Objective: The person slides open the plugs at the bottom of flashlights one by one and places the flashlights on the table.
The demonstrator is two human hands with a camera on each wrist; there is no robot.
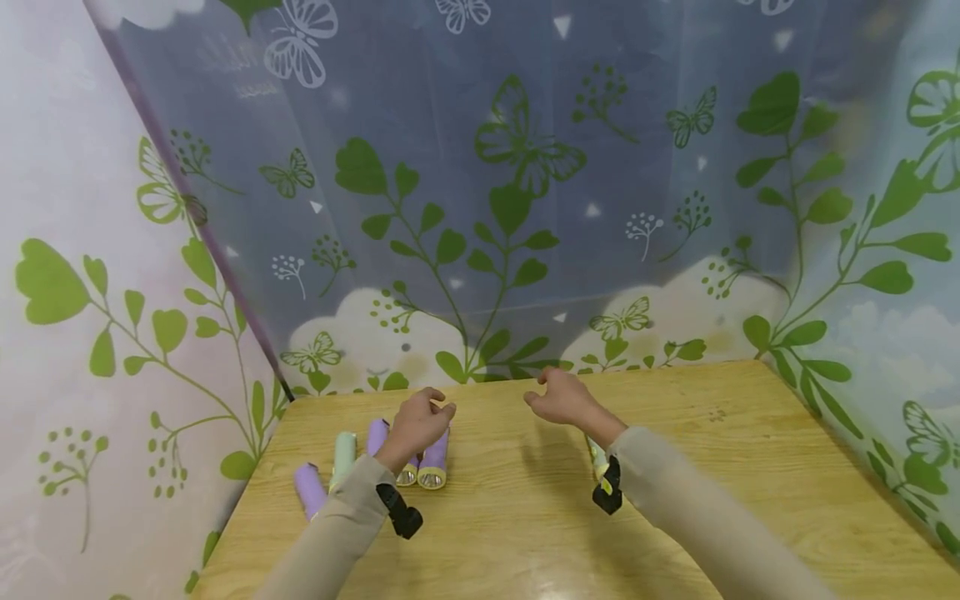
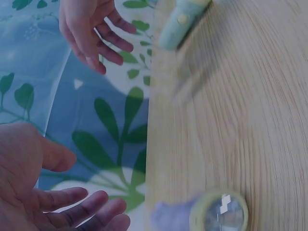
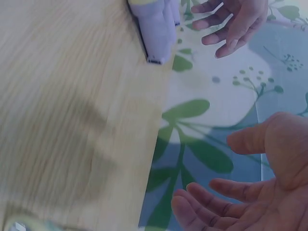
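My left hand (image 1: 418, 427) hovers over a group of small flashlights on the left of the table, fingers loosely bent and holding nothing. Beside it lies a purple flashlight (image 1: 433, 457) with its lens facing me, and another purple one is partly hidden by the hand. Further left are a purple flashlight (image 1: 377, 435), a pale green flashlight (image 1: 345, 454) and a purple flashlight (image 1: 309, 490). My right hand (image 1: 564, 400) is raised near the far edge, its fingers relaxed around nothing. A green flashlight (image 1: 597, 458) lies below the right wrist, partly covered by it.
The wooden table (image 1: 510, 517) ends at a patterned curtain (image 1: 450, 208) behind, with printed sheets on both sides. Black wrist cameras are strapped to both wrists.
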